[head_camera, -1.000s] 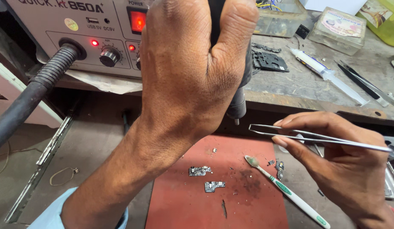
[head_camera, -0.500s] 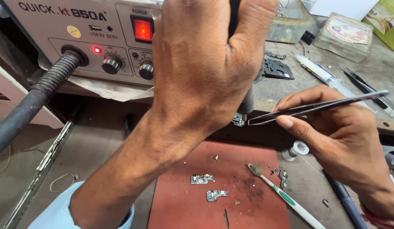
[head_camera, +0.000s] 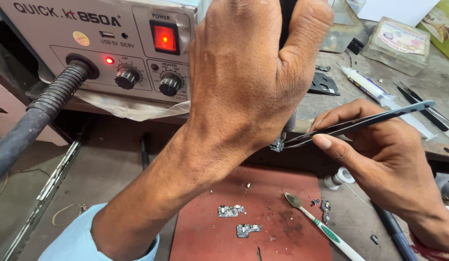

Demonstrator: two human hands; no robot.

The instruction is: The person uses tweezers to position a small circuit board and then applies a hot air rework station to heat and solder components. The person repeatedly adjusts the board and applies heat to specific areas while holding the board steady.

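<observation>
The left hand (head_camera: 248, 82) is gripping the hot-air handle (head_camera: 287, 14); the right hand (head_camera: 384, 159) is pinching tweezers (head_camera: 360, 123) shut on a tiny, light, probably fragile chip (head_camera: 277, 145), edge-held.

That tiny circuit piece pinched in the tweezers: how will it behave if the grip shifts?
The small circuit piece is probably very light and stiff. The tweezers in the right hand catch only its edge, so it could easily pivot or slip out. Held in mid-air above the red mat, it would likely drop there.
</observation>
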